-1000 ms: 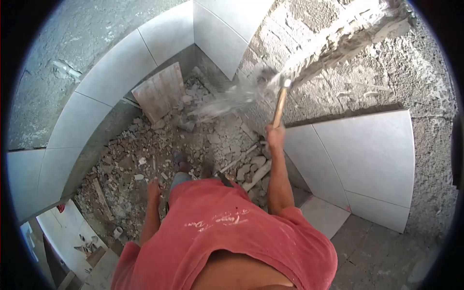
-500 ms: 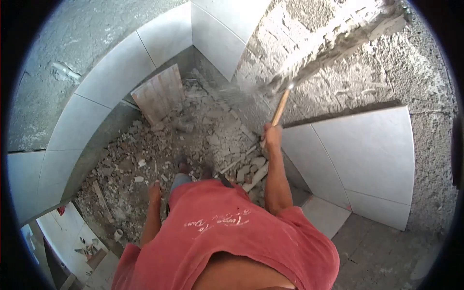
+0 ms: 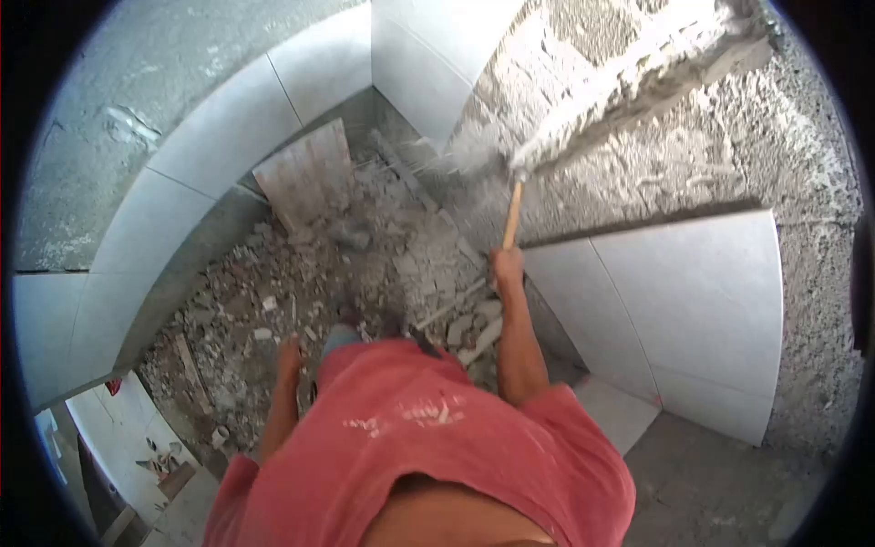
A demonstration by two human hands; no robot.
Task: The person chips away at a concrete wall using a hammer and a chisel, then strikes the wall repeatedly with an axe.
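Observation:
My right hand is closed around the wooden handle of a hammer. The arm stretches forward, and the metal head meets the lower end of a rough groove in the bare plaster wall. Pale dust blurs the area around the head, so the exact contact point is hidden. My left hand hangs low at my side over the rubble, touching nothing that I can see. Its fingers are too small and turned away to read.
Broken plaster and rubble cover the floor around my feet. A loose board-like tile leans in the corner. White tiles line the lower right wall, others the left wall. Small tools lie on a white surface at lower left.
The hammer head has moved left and slightly down along the wall, with my right hand shifting a little left and down. More dust hangs beside it. My left hand has barely moved.

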